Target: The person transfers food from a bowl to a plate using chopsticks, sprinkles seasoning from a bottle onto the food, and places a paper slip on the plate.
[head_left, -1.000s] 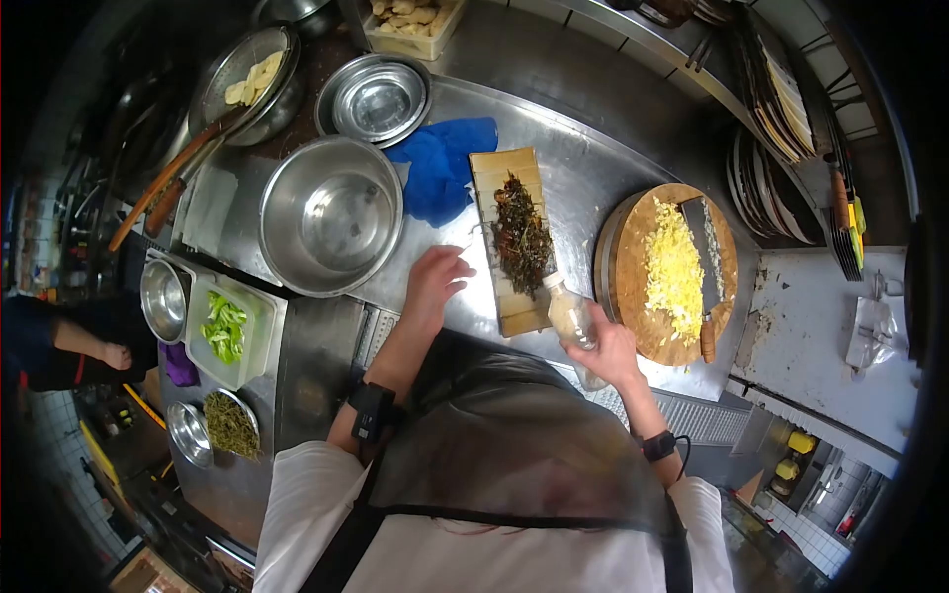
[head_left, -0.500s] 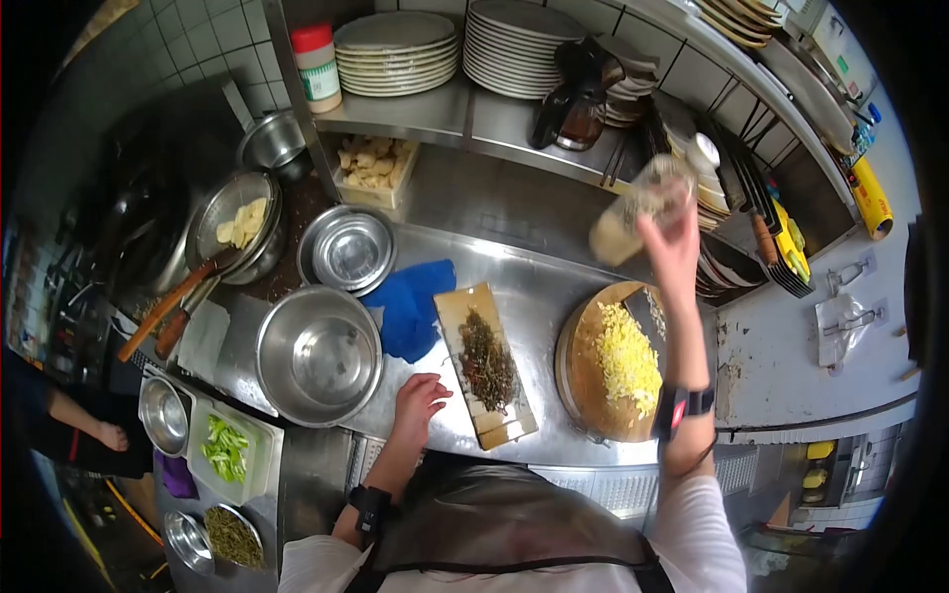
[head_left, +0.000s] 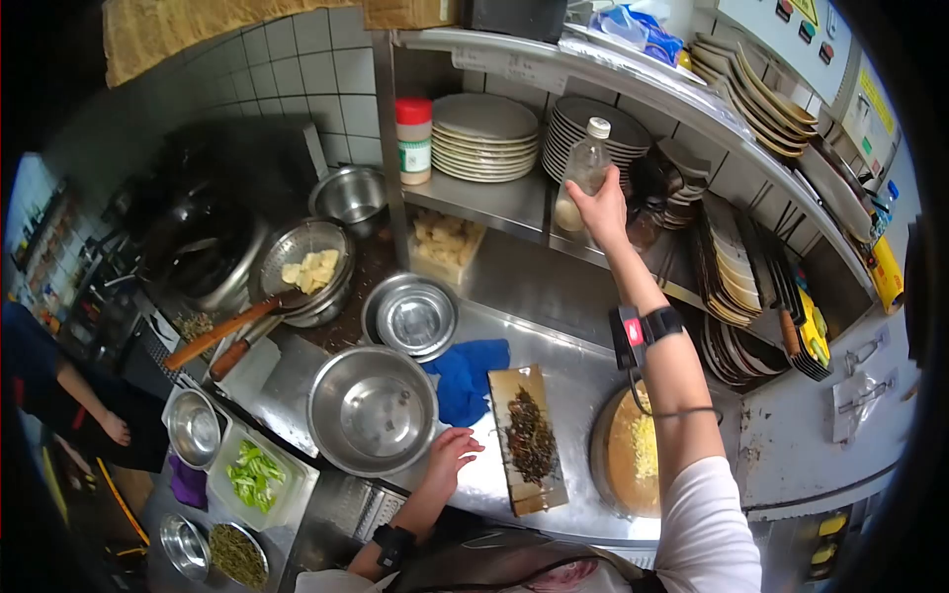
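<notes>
My right hand [head_left: 601, 206] is wrapped round a clear plastic bottle [head_left: 589, 163] with a white cap and pale contents low inside. The bottle stands nearly upright at the shelf, in front of a stack of dark-rimmed plates [head_left: 603, 117]. Low over the counter, my left hand [head_left: 454, 458] hangs with its fingers loosely apart and nothing in them. It is nearest to a large steel bowl [head_left: 372, 410] and a cardboard piece [head_left: 524, 502] bearing dark, shredded dried food [head_left: 530, 435]. On the round wooden chopping board [head_left: 615, 457], chopped yellow-white bits [head_left: 645, 450] lie partly hidden by my right arm.
A blue cloth [head_left: 465, 381] lies beside smaller steel bowls [head_left: 410, 316]. Left are a strainer [head_left: 326, 237] with pale slices, wooden-handled tools and a tub [head_left: 297, 494] of cut greens. A shaker [head_left: 414, 141] and plates [head_left: 486, 128] fill the shelf. Another person's hand [head_left: 116, 429] shows far left.
My right hand has carried the bottle from above the board's far side up to the shelf, and the bottle is now more upright. The view has tilted up; my left hand stays low, still open.
</notes>
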{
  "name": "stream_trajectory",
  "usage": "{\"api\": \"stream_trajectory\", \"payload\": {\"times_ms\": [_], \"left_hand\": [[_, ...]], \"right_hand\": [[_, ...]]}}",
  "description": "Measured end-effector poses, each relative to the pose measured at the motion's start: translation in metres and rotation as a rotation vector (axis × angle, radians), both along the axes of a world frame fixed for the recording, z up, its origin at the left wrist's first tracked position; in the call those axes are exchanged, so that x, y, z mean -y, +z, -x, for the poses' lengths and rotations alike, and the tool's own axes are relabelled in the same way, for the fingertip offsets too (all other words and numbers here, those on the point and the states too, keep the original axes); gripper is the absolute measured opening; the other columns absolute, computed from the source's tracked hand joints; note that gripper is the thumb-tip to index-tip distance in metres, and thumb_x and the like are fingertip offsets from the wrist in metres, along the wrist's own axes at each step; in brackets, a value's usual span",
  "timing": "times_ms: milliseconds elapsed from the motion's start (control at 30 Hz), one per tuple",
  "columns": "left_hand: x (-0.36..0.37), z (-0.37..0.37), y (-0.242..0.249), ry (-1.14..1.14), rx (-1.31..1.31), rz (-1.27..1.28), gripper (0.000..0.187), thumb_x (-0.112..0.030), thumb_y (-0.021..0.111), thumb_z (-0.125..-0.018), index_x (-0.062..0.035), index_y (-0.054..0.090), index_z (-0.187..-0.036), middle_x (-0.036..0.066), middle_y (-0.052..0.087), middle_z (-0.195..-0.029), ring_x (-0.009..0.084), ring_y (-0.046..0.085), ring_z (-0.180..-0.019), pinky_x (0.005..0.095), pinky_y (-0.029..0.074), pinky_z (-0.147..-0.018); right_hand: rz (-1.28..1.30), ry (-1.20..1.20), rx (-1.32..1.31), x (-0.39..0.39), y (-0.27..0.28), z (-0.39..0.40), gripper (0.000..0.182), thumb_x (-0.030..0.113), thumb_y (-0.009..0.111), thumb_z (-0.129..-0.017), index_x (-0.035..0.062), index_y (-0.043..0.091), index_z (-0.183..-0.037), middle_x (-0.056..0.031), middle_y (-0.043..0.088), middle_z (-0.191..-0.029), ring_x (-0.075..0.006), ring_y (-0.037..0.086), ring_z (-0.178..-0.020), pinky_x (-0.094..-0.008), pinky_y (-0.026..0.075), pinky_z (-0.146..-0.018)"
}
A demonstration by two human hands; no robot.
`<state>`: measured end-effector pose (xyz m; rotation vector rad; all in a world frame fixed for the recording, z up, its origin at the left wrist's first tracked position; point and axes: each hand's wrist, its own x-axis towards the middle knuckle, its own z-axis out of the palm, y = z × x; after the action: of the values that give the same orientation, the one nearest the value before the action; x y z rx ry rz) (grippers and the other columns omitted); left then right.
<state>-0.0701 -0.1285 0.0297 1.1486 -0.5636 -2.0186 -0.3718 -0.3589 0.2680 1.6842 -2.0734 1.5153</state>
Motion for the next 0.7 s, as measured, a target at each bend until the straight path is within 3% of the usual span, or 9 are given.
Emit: {"api": "stream_trajectory", "payload": {"times_ms": [33,100,233,300,367,433,500,567,700], "left_hand": [[0.002,-0.004,0.003,0.005,0.004,-0.011,0.011,-0.011,0.051,-0.086,-0.0081,0.055,-0.096,0.004,0.060,-0.080,0.0190,0.061,-0.084,0.0286,0.044,-0.070],[0.009,-0.011,0.004,0.015,0.009,-0.016,0.012,-0.010,0.050,-0.086,-0.0080,0.055,-0.096,0.004,0.060,-0.080,0.0191,0.062,-0.083,0.0285,0.044,-0.070],[0.012,-0.021,0.000,0.052,-0.013,-0.022,0.013,-0.010,0.050,-0.086,-0.0060,0.055,-0.097,0.005,0.059,-0.080,0.0199,0.062,-0.083,0.0283,0.045,-0.070],[0.012,-0.025,-0.002,0.063,-0.013,0.004,0.013,-0.010,0.050,-0.086,-0.0053,0.055,-0.097,0.005,0.059,-0.080,0.0201,0.062,-0.083,0.0284,0.045,-0.070],[0.014,-0.026,-0.003,0.069,-0.021,0.007,0.013,-0.010,0.050,-0.086,-0.0055,0.055,-0.097,0.005,0.060,-0.080,0.0201,0.062,-0.083,0.0285,0.045,-0.070],[0.013,-0.024,-0.006,0.053,-0.031,-0.021,0.013,-0.010,0.050,-0.086,-0.0057,0.055,-0.097,0.005,0.060,-0.080,0.0199,0.062,-0.083,0.0286,0.044,-0.070],[0.015,-0.020,-0.005,0.042,-0.034,-0.014,0.013,-0.010,0.050,-0.086,-0.0060,0.056,-0.097,0.005,0.060,-0.080,0.0198,0.062,-0.084,0.0285,0.044,-0.070],[0.013,-0.019,-0.005,0.025,-0.028,-0.020,0.012,-0.011,0.051,-0.086,-0.0063,0.056,-0.096,0.005,0.060,-0.080,0.0196,0.062,-0.084,0.0284,0.044,-0.070],[0.013,-0.015,-0.001,0.018,-0.038,0.009,0.013,-0.012,0.051,-0.086,-0.0066,0.056,-0.097,0.005,0.060,-0.080,0.0194,0.062,-0.084,0.0277,0.044,-0.070]], "right_hand": [[-0.100,-0.146,-0.049,0.009,-0.001,0.000,0.068,0.038,0.069,-0.070,0.0006,0.036,-0.117,-0.0257,0.058,-0.103,-0.0392,0.056,-0.098,-0.0436,0.044,-0.082],[-0.229,-0.150,-0.054,0.025,-0.009,0.007,0.071,0.040,0.068,-0.070,-0.0013,0.034,-0.118,-0.0284,0.057,-0.103,-0.0402,0.055,-0.099,-0.0449,0.044,-0.083],[-0.124,-0.124,-0.022,0.028,-0.022,0.006,0.085,0.045,0.071,-0.068,-0.0026,0.029,-0.126,-0.0299,0.054,-0.108,-0.0411,0.053,-0.103,-0.0440,0.043,-0.085],[0.139,-0.261,-0.196,0.013,-0.017,-0.010,0.088,0.043,0.072,-0.069,-0.0042,0.028,-0.128,-0.0307,0.049,-0.115,-0.0415,0.050,-0.105,-0.0432,0.042,-0.087],[0.391,-0.208,-0.275,-0.018,0.003,-0.042,0.065,0.022,0.069,-0.075,-0.0043,0.037,-0.125,-0.0227,0.052,-0.107,-0.0365,0.053,-0.098,-0.0402,0.044,-0.084],[0.550,0.036,-0.319,-0.036,0.019,-0.069,0.053,0.011,0.065,-0.075,-0.0024,0.043,-0.121,-0.0188,0.053,-0.102,-0.0290,0.057,-0.090,-0.0354,0.047,-0.077],[0.363,0.298,0.069,-0.031,0.033,-0.094,0.048,0.008,0.064,-0.076,-0.0002,0.045,-0.119,-0.0151,0.056,-0.099,-0.0183,0.060,-0.073,-0.0272,0.050,-0.062],[0.300,0.422,0.650,-0.002,0.061,-0.103,0.046,0.010,0.064,-0.078,-0.0023,0.044,-0.118,-0.0148,0.056,-0.095,-0.0187,0.061,-0.072,-0.0278,0.051,-0.060],[0.330,0.419,0.967,0.048,0.100,-0.089,0.026,0.011,0.062,-0.082,-0.0021,0.050,-0.102,-0.0107,0.057,-0.093,-0.0187,0.063,-0.071,-0.0261,0.055,-0.058]]}}
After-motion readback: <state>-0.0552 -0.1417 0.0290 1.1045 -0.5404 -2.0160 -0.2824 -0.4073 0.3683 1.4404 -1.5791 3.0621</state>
